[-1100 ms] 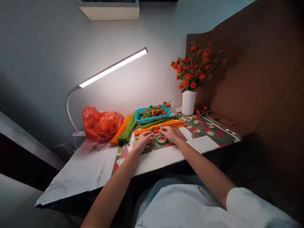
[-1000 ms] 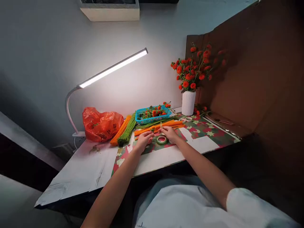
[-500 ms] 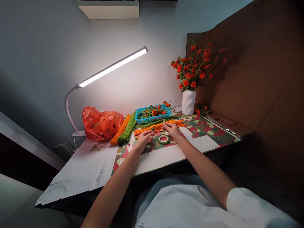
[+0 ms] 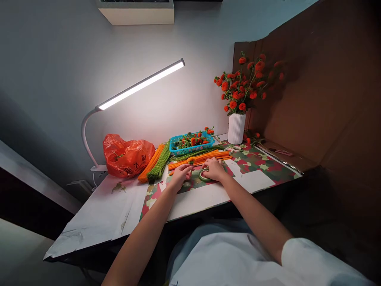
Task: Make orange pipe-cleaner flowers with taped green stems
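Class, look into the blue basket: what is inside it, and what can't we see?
The blue basket holds orange flowers with green stems. Whatever lies beneath them is covered by the heap and front wall.

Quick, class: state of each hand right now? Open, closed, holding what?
Left hand: closed, holding a small orange flower.
Right hand: at the green tape roll; whether it grips it cannot be told.

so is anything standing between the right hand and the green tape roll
Nothing visible does: the right hand partly covers the green tape roll, though contact is unclear. The left hand, holding an orange flower, is off to the left.
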Tool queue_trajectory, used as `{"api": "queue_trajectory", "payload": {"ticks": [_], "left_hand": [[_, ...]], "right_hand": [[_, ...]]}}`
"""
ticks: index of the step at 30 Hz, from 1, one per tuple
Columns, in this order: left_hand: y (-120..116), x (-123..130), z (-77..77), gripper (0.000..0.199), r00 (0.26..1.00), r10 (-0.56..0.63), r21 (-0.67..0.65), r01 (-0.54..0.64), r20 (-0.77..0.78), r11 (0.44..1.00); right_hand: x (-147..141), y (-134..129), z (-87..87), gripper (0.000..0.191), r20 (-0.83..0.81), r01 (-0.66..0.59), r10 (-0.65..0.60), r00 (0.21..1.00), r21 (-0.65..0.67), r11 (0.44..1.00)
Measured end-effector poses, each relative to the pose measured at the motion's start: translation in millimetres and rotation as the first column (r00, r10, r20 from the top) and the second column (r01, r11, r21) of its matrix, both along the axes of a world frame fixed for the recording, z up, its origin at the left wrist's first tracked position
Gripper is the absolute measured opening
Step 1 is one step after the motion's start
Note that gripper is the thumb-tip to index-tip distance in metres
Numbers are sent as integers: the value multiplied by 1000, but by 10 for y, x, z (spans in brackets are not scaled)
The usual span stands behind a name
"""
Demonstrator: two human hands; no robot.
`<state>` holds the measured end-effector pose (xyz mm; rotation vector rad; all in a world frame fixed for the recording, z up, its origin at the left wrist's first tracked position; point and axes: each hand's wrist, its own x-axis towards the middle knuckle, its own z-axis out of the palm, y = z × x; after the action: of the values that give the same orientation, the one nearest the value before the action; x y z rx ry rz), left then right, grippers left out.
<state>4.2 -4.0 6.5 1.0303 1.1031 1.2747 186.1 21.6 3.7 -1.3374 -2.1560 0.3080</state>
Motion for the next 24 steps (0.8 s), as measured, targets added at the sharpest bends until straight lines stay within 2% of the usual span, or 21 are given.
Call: {"api": "queue_trajectory", "payload": {"ticks": [3, 7, 9, 12, 14, 15, 17, 20, 22, 24], "left_hand": [[7, -2, -1, 37, 1000, 6, 2, -6, 1, 1000], [4, -4, 21, 37, 998, 60, 7, -60, 6, 998], [4, -10, 35, 37, 993, 117, 10, -117, 7, 993], [13, -23, 47, 37, 980, 197, 18, -197, 14, 980], [19, -32, 50, 36, 975, 219, 24, -220, 22, 975], [22, -35, 49, 36, 974, 224, 26, -225, 28, 974], [26, -41, 46, 37, 973, 226, 27, -227, 39, 974], [34, -48, 36, 37, 972, 231, 21, -232, 49, 972], [40, -51, 28, 37, 971, 232, 18, -233, 59, 972], [44, -52, 23, 38, 971, 229, 20, -231, 70, 973]], "right_hand": [[19, -3, -4, 22, 20, -76, 76, 997, 3, 997], [34, 18, -9, 33, -67, -317, 319, 946, 35, 948], [31, 21, -8, 27, -138, -281, 287, 948, 66, 958], [38, 2, 5, 5, -155, -62, 73, 985, 75, 995], [52, -21, 16, 20, -78, 3, -2, 997, 24, 1000], [59, -33, 21, 22, -44, -19, 19, 999, -3, 1000], [74, -56, 30, 20, -34, -150, 148, 988, -58, 987], [94, -86, 50, 22, -136, -389, 372, 918, -128, 912], [105, -101, 74, 18, -188, -401, 377, 907, -112, 909], [110, -113, 100, 12, -179, -327, 316, 932, -34, 945]]}}
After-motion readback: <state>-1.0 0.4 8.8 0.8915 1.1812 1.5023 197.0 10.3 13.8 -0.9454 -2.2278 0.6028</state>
